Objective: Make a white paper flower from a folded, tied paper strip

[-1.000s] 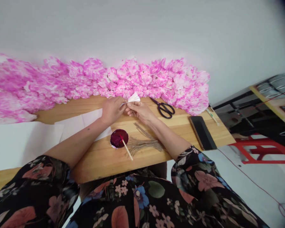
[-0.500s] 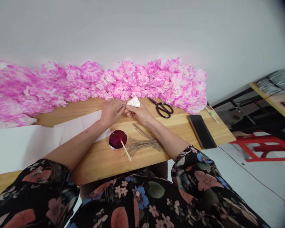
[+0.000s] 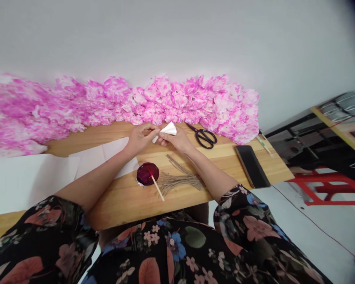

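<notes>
Head camera: the right hand (image 3: 180, 141) has the folded paper (image 3: 169, 129) gripped above the table (image 3: 121, 207), white pleats fanned out! The left hand (image 3: 139, 139) is right at its narrow end, fingers curled; whether they're gripping, can't tell. Scissors (image 3: 206, 138) just beside, twigs (image 3: 182, 181) nearer the body.

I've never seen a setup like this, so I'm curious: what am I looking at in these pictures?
There's no robot here, just a person with two bare hands. The camera is worn on their head, looking forward and down. The right hand holds a white pleated piece; the left hand is by its narrow end, its exact grip too small to tell. On the wooden table lie white sheets, a dark red dish with a stick in it, thin brown strands, black scissors and a phone. Flower-like pink ruffles line the back.
</notes>
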`<state>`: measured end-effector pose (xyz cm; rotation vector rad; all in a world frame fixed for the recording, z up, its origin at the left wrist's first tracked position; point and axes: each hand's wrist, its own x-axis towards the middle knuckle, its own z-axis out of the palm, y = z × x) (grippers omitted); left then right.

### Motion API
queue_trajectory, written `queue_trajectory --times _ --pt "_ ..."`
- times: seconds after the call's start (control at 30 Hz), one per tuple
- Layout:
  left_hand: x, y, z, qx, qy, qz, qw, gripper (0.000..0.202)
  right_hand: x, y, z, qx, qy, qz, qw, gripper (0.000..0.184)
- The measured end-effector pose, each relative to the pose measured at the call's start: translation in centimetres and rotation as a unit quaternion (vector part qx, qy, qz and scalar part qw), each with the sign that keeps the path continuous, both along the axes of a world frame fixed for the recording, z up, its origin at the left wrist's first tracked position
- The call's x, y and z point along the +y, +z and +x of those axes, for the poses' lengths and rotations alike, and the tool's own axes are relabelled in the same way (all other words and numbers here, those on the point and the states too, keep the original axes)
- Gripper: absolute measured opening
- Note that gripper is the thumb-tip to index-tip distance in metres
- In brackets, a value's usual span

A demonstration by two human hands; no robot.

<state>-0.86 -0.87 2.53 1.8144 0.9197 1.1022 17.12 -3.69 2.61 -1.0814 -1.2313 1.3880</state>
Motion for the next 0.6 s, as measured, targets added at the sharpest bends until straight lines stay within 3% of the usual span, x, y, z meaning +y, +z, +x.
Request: queue_trajectory --times 0.27,0.6 --pt "0.46 -0.17 0.03 -0.051 -0.028 -0.018 0.998 0.031 0.30 -0.29 0.63 -0.054 0.002 0.031 0.998 0.044" --pt "1.08 -0.49 -0.04 -0.068 -0.029 0.024 0.997 0.026 0.50 -0.51 0.91 -0.058 0.027 0.060 0.996 0.048"
